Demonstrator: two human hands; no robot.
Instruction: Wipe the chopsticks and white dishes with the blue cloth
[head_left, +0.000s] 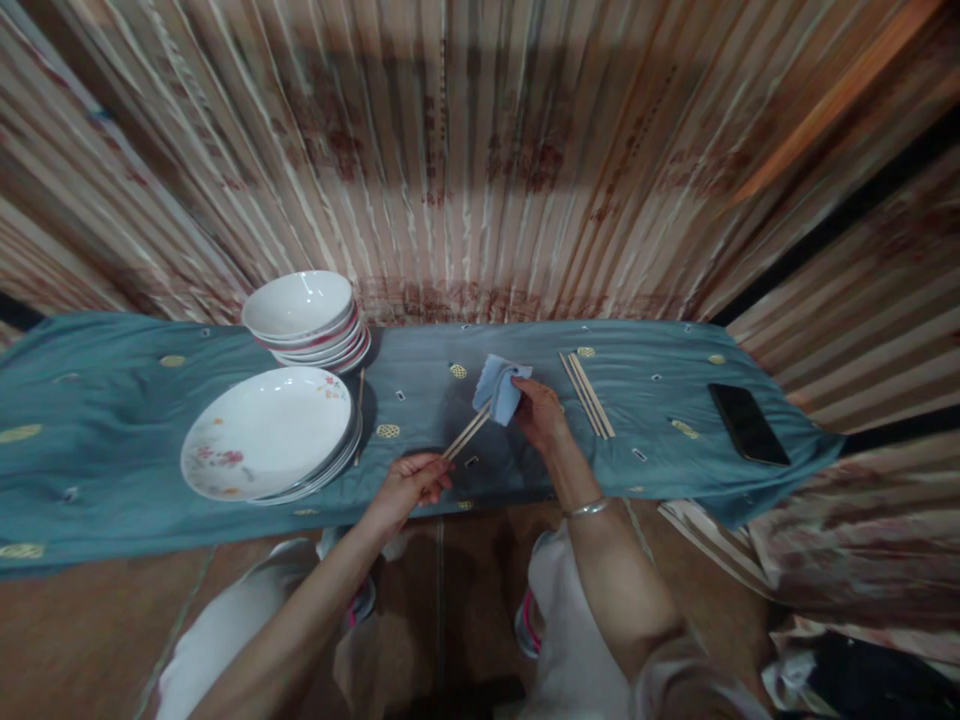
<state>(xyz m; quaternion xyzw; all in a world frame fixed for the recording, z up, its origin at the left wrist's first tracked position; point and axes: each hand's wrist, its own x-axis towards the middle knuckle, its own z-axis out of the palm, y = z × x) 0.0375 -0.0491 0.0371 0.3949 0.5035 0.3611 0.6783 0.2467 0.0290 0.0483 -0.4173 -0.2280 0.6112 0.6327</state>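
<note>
My left hand is closed around the near ends of a pair of wooden chopsticks, which slant up and away to the right. A light blue cloth covers their far ends. My right hand pinches that cloth from the right side. Just right of it, several more chopsticks lie side by side on the teal tablecloth. Another thin stick rests beside the plates, partly hidden by them.
A stack of flowered plates stands at the left front, with stacked white bowls behind it. A black phone lies near the right end. Pleated curtains hang close behind the table.
</note>
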